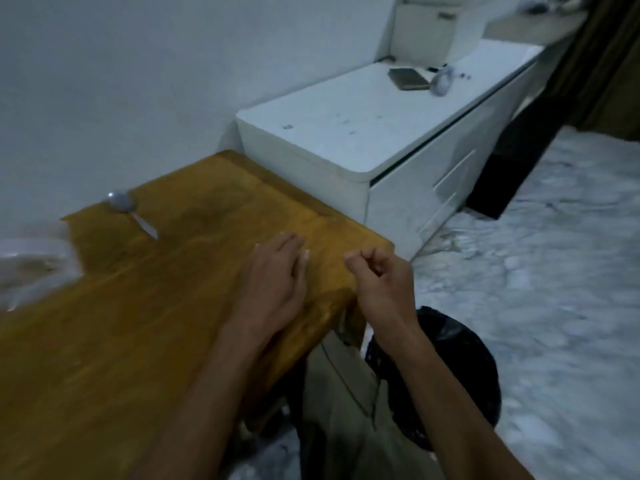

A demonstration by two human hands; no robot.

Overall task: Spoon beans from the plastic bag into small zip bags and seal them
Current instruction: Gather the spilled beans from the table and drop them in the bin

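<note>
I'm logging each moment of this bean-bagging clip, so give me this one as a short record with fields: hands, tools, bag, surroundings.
left hand: fingers straight, lying flat on the wooden table, holding nothing
right hand: fingers curled, past the table's corner, nothing visible in it
spoon: lying on the table near the wall, untouched
plastic bag: at the left edge, blurred, contents unclear
beside table: white cabinet
on floor: black bin

A wooden bench [145, 306] runs along a pale wall. The left hand [273, 282] lies flat near its end; the right hand [377, 282] hovers just past the edge, fingers [363, 259] curled, holding nothing. A spoon [128, 209] lies farther back — a blurred plastic bag [31, 265] sits at the far left.
</note>
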